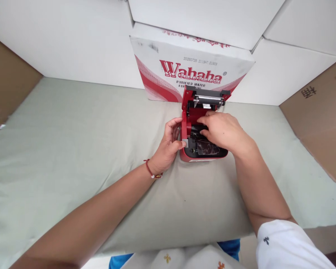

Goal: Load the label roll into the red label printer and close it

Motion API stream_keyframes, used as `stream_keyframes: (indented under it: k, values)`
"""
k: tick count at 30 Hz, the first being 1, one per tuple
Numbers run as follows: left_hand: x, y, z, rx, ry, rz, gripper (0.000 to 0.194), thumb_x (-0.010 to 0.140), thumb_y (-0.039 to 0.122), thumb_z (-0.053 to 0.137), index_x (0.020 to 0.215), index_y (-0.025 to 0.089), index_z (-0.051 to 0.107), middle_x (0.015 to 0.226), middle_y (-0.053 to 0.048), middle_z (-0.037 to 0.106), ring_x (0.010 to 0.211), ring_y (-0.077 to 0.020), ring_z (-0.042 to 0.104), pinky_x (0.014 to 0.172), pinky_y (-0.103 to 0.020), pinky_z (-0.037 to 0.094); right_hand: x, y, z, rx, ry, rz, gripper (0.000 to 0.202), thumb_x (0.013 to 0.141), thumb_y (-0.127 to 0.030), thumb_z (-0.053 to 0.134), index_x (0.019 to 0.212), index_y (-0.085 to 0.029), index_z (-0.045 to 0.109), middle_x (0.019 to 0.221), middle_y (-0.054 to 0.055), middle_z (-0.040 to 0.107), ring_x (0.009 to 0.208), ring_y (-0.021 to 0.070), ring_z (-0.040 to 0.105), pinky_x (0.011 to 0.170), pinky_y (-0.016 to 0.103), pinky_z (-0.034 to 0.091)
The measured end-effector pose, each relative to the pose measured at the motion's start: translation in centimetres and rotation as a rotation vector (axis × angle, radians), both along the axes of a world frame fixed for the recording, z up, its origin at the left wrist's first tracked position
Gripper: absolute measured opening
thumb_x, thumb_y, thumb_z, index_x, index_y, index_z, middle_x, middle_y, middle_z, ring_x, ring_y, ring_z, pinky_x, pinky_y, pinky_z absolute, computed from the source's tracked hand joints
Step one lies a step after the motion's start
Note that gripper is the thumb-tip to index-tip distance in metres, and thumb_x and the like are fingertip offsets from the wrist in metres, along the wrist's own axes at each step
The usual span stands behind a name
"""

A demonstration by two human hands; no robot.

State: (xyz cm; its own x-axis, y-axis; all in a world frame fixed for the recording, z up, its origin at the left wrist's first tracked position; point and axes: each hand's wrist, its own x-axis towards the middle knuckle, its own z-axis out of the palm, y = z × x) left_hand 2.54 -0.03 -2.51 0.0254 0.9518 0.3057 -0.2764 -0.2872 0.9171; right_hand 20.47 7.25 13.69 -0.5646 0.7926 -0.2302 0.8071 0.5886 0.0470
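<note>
A small red and black label printer (pixel 183 154) stands on the cloth with its lid (pixel 205 93) raised and tilted back. My left hand (pixel 170 140) grips its left side, thumb on the front corner and fingers along the side wall. My right hand (pixel 224 130) reaches in from the right. Its thumb and forefinger are closed around the right end of a dark roll (pixel 196 129) lying across the inside; the other fingers are partly hidden. A glossy dark sheet (pixel 208 147) covers the front of the opening. Under the lid shows a black roller (pixel 210 100).
Right behind the printer leans a white and red Wahaha water carton (pixel 190 71). White boxes (pixel 86 45) form a wall at the back. Brown cartons stand at the left (pixel 11 82) and right (pixel 319 119). A pale green cloth (pixel 72 149) covers the surface.
</note>
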Motion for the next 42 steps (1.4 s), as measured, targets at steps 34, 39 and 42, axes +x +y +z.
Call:
stream_keyframes:
  k: [34,39,42]
  values:
    - [-0.4,0.0,0.4,-0.071,-0.095,-0.033,0.077,0.084,0.054,0.092,0.149,0.041,0.053,0.166,-0.002,0.055,0.16,-0.0273,0.049,0.132,-0.045,0.046,9.5,5.0,1.7,-0.215,-0.007,-0.262,0.046,0.098,-0.032,0.065,0.141,-0.024,0.078,0.139,0.01,0.08,0.118,0.0282,0.076,0.091,0.036,0.059]
    - [-0.1,-0.2,1.0,-0.109,-0.147,-0.029,0.077,0.081,0.053,0.093,0.147,0.038,0.056,0.165,-0.003,0.056,0.162,-0.0304,0.046,0.135,-0.047,0.041,10.7,6.4,0.5,-0.232,-0.184,-0.338,0.061,0.087,-0.028,0.07,0.148,-0.026,0.077,0.138,0.01,0.081,0.119,0.0323,0.076,0.089,0.037,0.061]
    - [-0.1,-0.2,1.1,-0.12,-0.166,-0.032,0.077,0.08,0.051,0.094,0.146,0.039,0.057,0.164,-0.002,0.057,0.161,-0.0299,0.047,0.135,-0.046,0.041,10.7,7.2,-0.6,-0.341,-0.213,-0.296,0.057,0.082,-0.025,0.074,0.139,-0.027,0.082,0.123,0.006,0.084,0.109,0.0277,0.078,0.085,0.032,0.059]
